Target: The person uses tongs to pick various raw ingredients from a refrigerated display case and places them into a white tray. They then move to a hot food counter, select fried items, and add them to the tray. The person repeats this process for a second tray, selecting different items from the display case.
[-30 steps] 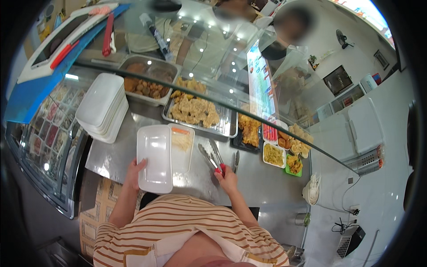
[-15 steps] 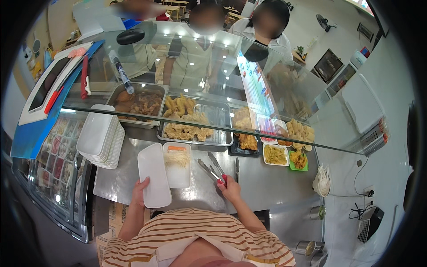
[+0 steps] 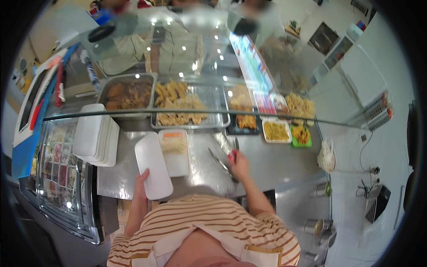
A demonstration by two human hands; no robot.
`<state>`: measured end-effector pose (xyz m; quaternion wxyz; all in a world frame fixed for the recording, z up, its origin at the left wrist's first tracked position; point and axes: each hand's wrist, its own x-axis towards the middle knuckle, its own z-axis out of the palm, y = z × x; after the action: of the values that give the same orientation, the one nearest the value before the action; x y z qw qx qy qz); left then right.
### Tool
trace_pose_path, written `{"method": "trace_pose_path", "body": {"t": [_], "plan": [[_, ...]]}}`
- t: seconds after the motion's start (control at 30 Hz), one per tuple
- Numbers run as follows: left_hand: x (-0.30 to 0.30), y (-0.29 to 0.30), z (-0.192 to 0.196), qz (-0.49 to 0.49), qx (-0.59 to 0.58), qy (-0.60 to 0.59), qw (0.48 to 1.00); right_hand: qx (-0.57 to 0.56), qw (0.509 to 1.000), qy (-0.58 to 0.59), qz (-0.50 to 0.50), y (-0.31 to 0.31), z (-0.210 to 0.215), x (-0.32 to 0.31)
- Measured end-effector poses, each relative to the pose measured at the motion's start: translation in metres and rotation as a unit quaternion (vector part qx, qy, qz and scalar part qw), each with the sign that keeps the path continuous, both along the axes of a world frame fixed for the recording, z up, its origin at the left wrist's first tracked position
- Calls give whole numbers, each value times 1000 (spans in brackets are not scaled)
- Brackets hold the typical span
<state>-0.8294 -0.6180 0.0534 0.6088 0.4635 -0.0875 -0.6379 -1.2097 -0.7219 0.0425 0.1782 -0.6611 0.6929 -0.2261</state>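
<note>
My left hand (image 3: 141,179) is closed on the near left edge of a white rectangular tray (image 3: 154,171), held tilted over the steel counter. Just right of it lies a second white tray (image 3: 180,167) with pale shreds (image 3: 172,146) and an orange piece at its far end. My right hand (image 3: 240,165) is closed around the red grips of metal tongs (image 3: 224,143), whose far end is smeared by motion. A long thin metal piece (image 3: 218,160) slants beside these fingers; whether it belongs to the tongs, I cannot tell. A dark-tipped utensil (image 3: 236,143) shows just beyond the hand.
White trays are stacked (image 3: 94,135) at the left. A glass guard's edge (image 3: 191,111) crosses above pans of brown stew (image 3: 129,94) and fried pieces (image 3: 182,111). Small dishes of yellow food (image 3: 276,131) and orange food (image 3: 301,135) stand right. People stand behind the glass.
My right hand has moved right and farther away with the tongs, which now blur. My left hand keeps its grip on the tray. The whole view has shifted a little.
</note>
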Motion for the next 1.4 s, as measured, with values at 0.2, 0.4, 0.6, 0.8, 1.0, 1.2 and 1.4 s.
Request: {"method": "trace_pose_path", "body": {"t": [0.2,0.4,0.6,0.8,1.0,1.2,1.4], "plan": [[-1,1,4,-9,-10,36,999,-10,997,15,-72,-31,39,-26],[-9,-5,1,-12,7,58,998,8,999,47,0,-78,39,31],[-10,-2,-1,-22,-19,46,999,19,993,115,9,-134,41,88],[-1,16,-8,1,-26,41,999,43,988,150,25,-135,50,95],[-4,12,-16,21,-30,66,997,-14,991,130,20,-147,43,97],[-5,7,-7,32,-13,62,997,-123,976,136,113,-193,70,167],[-3,16,-1,62,-17,61,996,-46,991,109,64,-227,67,199]]}}
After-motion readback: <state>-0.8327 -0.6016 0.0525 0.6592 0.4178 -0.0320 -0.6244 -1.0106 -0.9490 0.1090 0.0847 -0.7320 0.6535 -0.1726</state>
